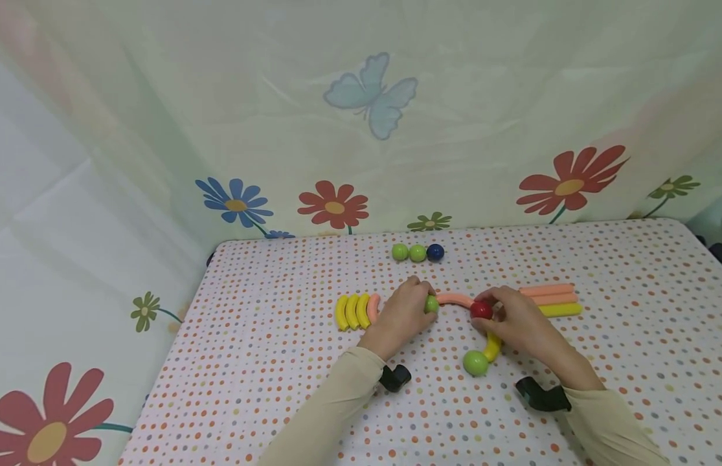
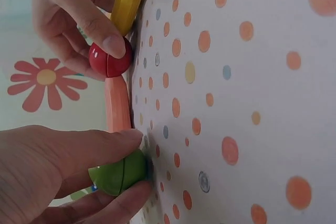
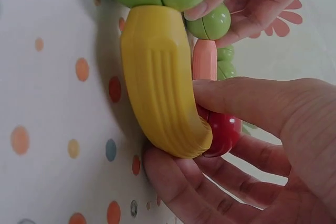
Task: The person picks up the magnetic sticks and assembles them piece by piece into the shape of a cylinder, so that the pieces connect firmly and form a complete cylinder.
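Observation:
On the dotted cloth lies a joined chain of toy pieces. My left hand pinches a green ball at the chain's left end, thumb on one side and fingers on the other. From that ball a curved pink rod runs to a red ball. My right hand grips the red ball between thumb and fingers. A curved yellow rod meets the red ball and bends toward the front, with another green ball on its far end. Fingers of the right hand pass under the yellow rod's bend.
Left of the left hand, several curved yellow rods stand in a row beside a curved pink one. Straight pink rods and a yellow one lie behind the right hand. Two green balls and a blue ball line the back.

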A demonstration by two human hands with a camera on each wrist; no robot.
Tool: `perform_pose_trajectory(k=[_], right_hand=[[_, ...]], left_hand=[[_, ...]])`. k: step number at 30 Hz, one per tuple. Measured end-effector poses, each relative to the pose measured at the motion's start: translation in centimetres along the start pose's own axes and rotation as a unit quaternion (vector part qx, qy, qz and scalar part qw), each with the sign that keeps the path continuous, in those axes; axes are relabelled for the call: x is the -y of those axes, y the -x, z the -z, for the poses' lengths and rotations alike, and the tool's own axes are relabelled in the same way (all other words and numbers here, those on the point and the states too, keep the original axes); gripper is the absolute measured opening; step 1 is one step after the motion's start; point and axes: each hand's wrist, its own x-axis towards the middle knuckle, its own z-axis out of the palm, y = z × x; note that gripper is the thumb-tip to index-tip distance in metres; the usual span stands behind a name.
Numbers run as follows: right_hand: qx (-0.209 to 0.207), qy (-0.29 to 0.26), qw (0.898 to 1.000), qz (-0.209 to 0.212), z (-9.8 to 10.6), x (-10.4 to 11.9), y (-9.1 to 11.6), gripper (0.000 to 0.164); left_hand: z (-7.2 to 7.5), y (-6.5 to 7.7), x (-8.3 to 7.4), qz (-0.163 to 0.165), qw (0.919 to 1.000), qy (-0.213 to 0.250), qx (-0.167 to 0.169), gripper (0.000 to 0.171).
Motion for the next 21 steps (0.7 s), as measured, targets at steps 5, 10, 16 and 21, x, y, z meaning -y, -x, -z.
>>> perform_pose_trajectory(k=[5,10,16,21], right_hand=[[0.002,-0.001,1.000,0.000,0.0,0.3,-0.2,0.042],[0.003,-0.003,1.000,0.006,-0.2,0.6,-0.4,0.042],[0.000,-0.002,1.000,0.017,-0.9,1.1,-0.7,0.041],[0.004,0.004,0.999,0.032,-1.7,1.5,-1.2,0.039]], left_hand=[[0.1,0.0,-0.1,0.006,0.9999,-0.004,-0.009,0.029],[0.3,0.1,0.1,0.013,0.9998,-0.004,-0.013,0.028],[0.5,0.5,0.8,0.024,0.9994,0.016,-0.019,0.027],[0.5,0.9,1.6,0.031,0.9988,0.021,-0.031,0.025]])
